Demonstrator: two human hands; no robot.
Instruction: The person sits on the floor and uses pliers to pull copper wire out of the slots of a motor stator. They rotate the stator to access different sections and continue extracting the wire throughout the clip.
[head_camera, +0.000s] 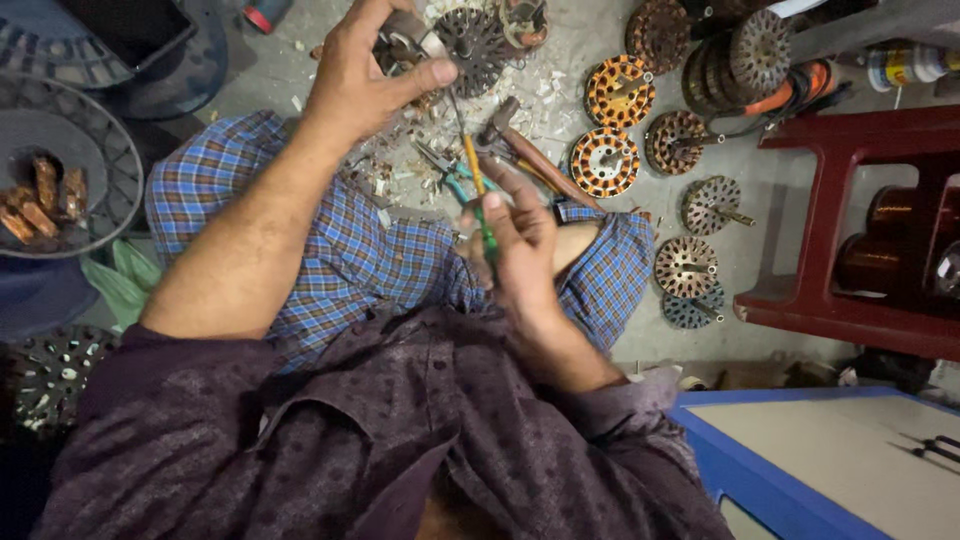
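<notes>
Green-handled screwdriver (480, 205) sits clenched in the right hand (520, 235), long axis toward 12 o'clock. Left hand (365, 70) grips the motor stator (470, 45), just beyond the tip.

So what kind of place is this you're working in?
Most likely a small motor-rewinding repair shop, worked on the floor: wound stators lie in rows, copper wire spools sit in a red rack, and a hammer and pliers lie among insulation scraps.

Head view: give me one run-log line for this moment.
left hand: grips stator core | right hand: holds green-handled screwdriver, tip at core | floor: hammer, pliers, wound stators
</notes>
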